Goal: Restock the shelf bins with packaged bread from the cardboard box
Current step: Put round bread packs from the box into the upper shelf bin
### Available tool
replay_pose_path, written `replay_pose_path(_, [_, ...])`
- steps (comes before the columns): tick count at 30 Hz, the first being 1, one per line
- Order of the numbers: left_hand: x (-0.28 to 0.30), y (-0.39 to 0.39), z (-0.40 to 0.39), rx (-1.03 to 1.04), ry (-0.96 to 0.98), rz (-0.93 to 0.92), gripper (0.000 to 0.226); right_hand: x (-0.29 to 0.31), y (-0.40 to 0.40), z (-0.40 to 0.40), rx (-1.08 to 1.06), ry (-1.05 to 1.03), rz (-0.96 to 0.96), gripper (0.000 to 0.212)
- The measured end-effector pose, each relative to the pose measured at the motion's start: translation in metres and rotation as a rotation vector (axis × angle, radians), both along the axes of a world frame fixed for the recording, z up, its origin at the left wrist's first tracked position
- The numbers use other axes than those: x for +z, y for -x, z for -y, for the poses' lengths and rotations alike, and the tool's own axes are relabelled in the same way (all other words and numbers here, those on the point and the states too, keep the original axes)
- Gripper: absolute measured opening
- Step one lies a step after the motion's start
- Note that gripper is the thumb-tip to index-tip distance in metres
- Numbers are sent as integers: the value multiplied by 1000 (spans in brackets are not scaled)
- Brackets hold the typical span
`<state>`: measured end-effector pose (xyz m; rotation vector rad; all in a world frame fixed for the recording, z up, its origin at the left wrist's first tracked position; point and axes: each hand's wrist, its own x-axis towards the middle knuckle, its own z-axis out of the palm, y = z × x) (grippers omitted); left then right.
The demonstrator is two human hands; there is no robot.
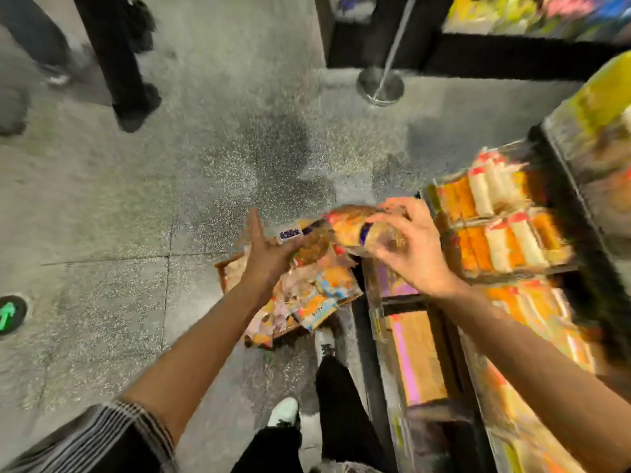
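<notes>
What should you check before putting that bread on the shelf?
1. Right hand grips the bread package: ok.
2. Left hand steadies the package's other end: cannot tell, blurred.
3. Shelf bin has room: cannot tell, it already holds orange packages.
4. Cardboard box still has packages: ok.
5. Path from package to bin is open: ok.
6. Package undamaged: cannot tell, too blurred.
</notes>
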<state>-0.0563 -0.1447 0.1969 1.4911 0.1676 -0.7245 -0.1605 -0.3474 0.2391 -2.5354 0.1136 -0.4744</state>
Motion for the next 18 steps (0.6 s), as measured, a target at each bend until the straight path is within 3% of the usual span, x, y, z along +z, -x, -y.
replay_pose_path(4, [79, 26, 22, -182, 4, 7, 107, 81, 66, 1, 60, 416, 162, 29])
replay_pose_path(6, [112, 44, 39, -250, 3, 69, 87, 116, 101, 2, 45, 541, 199, 32])
replay_pose_path(8, [144, 69, 59, -332, 95, 86, 85, 142, 136, 7, 18, 597, 213, 34])
replay_pose_path(11, [172, 113, 87, -382, 212, 125, 78, 173, 185, 9, -42, 639, 185, 37])
replay_pose_path(13, [179, 152, 104, -438, 383, -14, 99, 192, 222, 8, -98, 626, 163, 35])
replay_pose_path(16, [188, 195, 122, -476, 509, -39, 65, 209, 280, 5, -241, 476, 90, 40])
replay_pose_path(17, [199, 211, 127, -558, 481, -28, 69, 214, 304, 3, -296, 416, 55, 41])
replay_pose_path(18, [207, 228, 133, -631, 451, -23, 90, 217, 327, 0, -347, 349, 30, 41])
